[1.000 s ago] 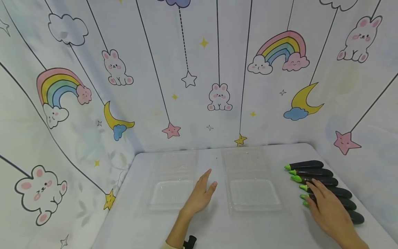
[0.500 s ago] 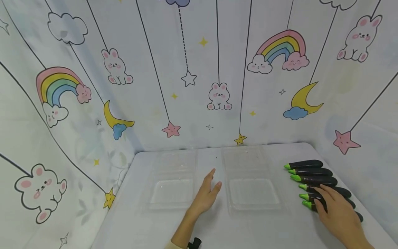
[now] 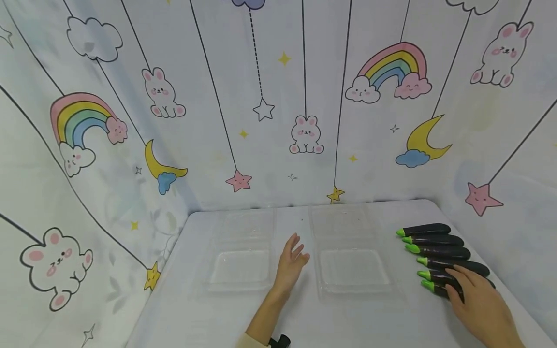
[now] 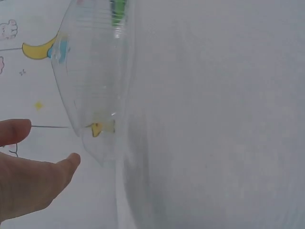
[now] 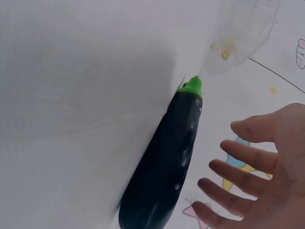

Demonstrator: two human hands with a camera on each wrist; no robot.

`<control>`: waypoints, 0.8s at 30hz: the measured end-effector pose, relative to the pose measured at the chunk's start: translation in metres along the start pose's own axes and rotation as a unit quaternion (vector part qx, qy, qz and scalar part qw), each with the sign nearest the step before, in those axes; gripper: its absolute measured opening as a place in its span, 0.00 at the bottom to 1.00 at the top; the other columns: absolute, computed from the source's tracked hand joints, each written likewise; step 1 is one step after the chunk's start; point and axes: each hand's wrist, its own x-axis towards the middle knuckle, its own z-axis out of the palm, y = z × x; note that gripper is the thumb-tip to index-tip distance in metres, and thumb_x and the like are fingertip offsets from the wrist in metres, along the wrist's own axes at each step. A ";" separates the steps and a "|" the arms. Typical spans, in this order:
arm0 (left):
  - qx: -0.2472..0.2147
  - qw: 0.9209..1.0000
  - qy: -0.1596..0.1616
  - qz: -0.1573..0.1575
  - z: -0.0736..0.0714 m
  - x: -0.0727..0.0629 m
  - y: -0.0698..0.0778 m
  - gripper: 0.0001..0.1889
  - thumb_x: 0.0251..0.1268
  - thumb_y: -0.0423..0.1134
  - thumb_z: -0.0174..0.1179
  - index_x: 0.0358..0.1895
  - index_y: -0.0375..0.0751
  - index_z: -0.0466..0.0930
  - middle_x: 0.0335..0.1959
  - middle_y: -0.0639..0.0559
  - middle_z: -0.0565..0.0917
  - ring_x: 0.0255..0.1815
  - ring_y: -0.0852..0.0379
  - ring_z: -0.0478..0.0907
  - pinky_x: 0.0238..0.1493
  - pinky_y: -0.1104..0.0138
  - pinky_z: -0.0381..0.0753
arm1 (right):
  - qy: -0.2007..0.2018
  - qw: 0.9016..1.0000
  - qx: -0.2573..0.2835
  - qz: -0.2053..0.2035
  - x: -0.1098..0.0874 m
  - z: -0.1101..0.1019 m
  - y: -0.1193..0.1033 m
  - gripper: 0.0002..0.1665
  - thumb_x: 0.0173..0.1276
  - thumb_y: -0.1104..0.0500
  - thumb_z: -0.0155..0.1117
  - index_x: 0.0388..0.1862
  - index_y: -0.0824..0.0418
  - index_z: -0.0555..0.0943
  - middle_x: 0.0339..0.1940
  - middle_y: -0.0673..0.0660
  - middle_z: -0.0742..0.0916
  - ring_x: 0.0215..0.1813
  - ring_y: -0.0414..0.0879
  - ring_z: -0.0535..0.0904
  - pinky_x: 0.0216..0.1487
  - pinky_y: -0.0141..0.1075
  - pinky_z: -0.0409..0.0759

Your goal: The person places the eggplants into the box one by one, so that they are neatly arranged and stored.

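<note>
Several dark eggplants with bright green stems lie in a slanting row at the table's right, among them a middle eggplant [image 3: 437,251]. My right hand [image 3: 489,304] is over the near end of the row, hiding parts of the nearest eggplant [image 3: 440,291] and its neighbour [image 3: 436,277]. In the right wrist view, its fingers are spread, with a visible gap to an eggplant [image 5: 164,157]. Between two clear plastic boxes, my left hand [image 3: 289,268] hovers with loosely bent fingers and holds nothing. The right box [image 3: 319,285] is nearest to it.
The left clear box [image 3: 209,285] also stands with its lid [image 3: 248,224] folded back, as does the right box's lid [image 3: 341,224]. A patterned cloth [image 3: 270,159] rises behind the white table [image 3: 196,324]. Something black [image 3: 282,341] shows by the left wrist.
My right hand has drawn back toward the near end of the row, uncovering the farther eggplants. The left hand has shifted right, and its fingers have bent slightly. Nothing else has moved visibly.
</note>
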 end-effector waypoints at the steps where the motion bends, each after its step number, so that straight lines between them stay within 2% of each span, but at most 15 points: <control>1: -0.020 1.000 -0.002 -0.002 0.001 0.000 -0.002 0.40 0.73 0.32 0.60 0.84 0.41 0.52 0.83 0.38 0.57 0.80 0.37 0.61 0.76 0.50 0.69 | 0.000 1.000 -0.004 -0.003 0.000 -0.001 0.001 0.28 0.62 0.62 0.74 0.59 0.74 0.78 0.61 0.78 0.77 0.59 0.77 0.71 0.56 0.75 0.70; 5: -0.107 0.994 -0.008 -0.017 0.006 0.002 -0.008 0.43 0.67 0.22 0.60 0.83 0.37 0.52 0.84 0.35 0.52 0.82 0.36 0.57 0.78 0.51 0.65 | -0.014 1.000 -0.017 -0.016 0.000 -0.001 0.006 0.34 0.57 0.59 0.79 0.59 0.72 0.78 0.59 0.78 0.78 0.57 0.78 0.73 0.53 0.75 0.72; 8: -0.172 0.985 -0.003 -0.026 0.010 0.002 -0.013 0.45 0.64 0.18 0.59 0.83 0.34 0.49 0.85 0.33 0.48 0.83 0.35 0.53 0.81 0.50 0.59 | -0.028 0.999 -0.026 -0.022 0.000 0.000 0.010 0.38 0.52 0.56 0.83 0.59 0.72 0.78 0.59 0.78 0.78 0.56 0.78 0.74 0.52 0.74 0.74; 12: -0.229 0.973 0.002 -0.034 0.018 0.001 -0.016 0.47 0.61 0.15 0.56 0.84 0.35 0.47 0.85 0.33 0.46 0.84 0.35 0.51 0.82 0.51 0.56 | -0.054 0.998 -0.040 -0.014 -0.001 -0.001 0.013 0.40 0.51 0.54 0.84 0.58 0.73 0.79 0.56 0.77 0.79 0.54 0.77 0.74 0.51 0.74 0.74; 20: -0.271 0.961 0.007 -0.055 0.032 -0.001 -0.019 0.50 0.56 0.12 0.53 0.84 0.36 0.46 0.85 0.33 0.44 0.84 0.35 0.48 0.82 0.50 0.56 | -0.084 0.995 -0.053 0.001 0.001 -0.006 0.020 0.39 0.49 0.54 0.85 0.54 0.74 0.80 0.51 0.76 0.80 0.50 0.76 0.75 0.51 0.73 0.75; 24: -0.288 0.955 0.006 -0.070 0.036 -0.001 -0.022 0.51 0.57 0.10 0.52 0.85 0.36 0.44 0.85 0.34 0.45 0.85 0.37 0.49 0.82 0.52 0.56 | -0.105 0.992 -0.053 0.034 0.003 -0.009 0.021 0.39 0.49 0.55 0.86 0.54 0.76 0.80 0.50 0.80 0.78 0.49 0.77 0.74 0.51 0.74 0.75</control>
